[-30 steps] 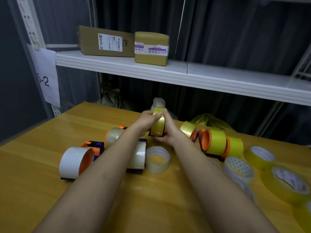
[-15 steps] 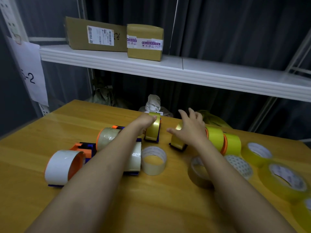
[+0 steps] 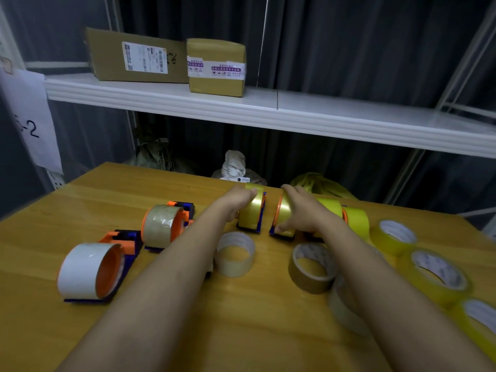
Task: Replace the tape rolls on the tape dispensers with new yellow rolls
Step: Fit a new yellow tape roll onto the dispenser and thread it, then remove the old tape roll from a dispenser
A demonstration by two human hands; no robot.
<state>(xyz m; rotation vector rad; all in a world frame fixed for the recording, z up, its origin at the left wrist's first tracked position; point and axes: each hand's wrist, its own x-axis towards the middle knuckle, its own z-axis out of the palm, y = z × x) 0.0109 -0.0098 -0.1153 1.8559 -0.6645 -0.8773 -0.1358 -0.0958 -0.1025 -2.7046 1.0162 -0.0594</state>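
Gripping one yellow-roll dispenser each: left hand one, right hand another

Counted on the wooden table: six tape dispensers, four carrying yellow rolls; three loose yellow rolls; one loose brown roll; one clear roll. Counted two cardboard boxes on the shelf.

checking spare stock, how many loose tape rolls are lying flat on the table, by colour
yellow rolls: 3
brown roll: 1
clear roll: 1
pale roll, blurred and partly behind the right forearm: 1
total: 6 in view; the arms may hide more
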